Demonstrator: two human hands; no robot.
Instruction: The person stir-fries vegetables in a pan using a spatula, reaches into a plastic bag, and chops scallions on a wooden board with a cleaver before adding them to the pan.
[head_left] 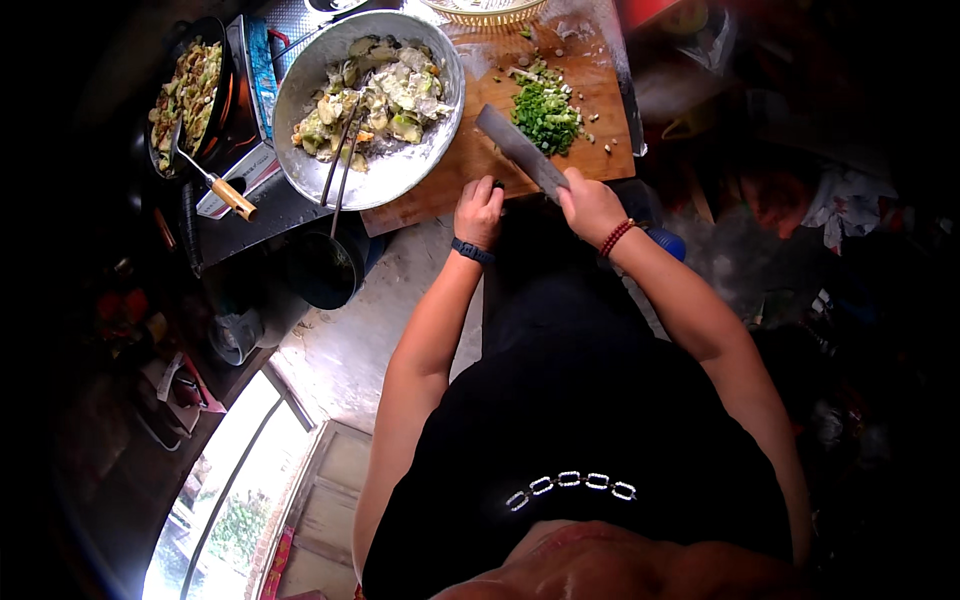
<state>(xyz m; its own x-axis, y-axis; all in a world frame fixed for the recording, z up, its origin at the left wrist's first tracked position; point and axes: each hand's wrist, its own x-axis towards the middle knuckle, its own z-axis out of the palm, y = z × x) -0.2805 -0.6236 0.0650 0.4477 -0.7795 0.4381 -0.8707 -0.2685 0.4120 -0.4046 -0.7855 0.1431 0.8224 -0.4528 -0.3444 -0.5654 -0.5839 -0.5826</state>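
Note:
My right hand (592, 207) grips the handle of a cleaver (522, 152), whose broad blade slants up and left over the wooden cutting board (420, 200). Just past the blade lies a heap of chopped green onions (547, 112), with loose pale bits around it. At the near edge of the board is my left hand (479, 212), its fingers curled together. A small dark spot shows by its fingertips, too little to make out. Left of the board stands a large metal bowl (440, 165) of flour-coated vegetable pieces (395, 95), with chopsticks (345, 155) leaning inside.
At the far left a dark pan (222, 120) holds cooked food, and a wooden-handled spatula (233, 200) sticks out of it. A yellow basket (490, 10) sits at the back of the board. Below the counter is a dark bucket (335, 290).

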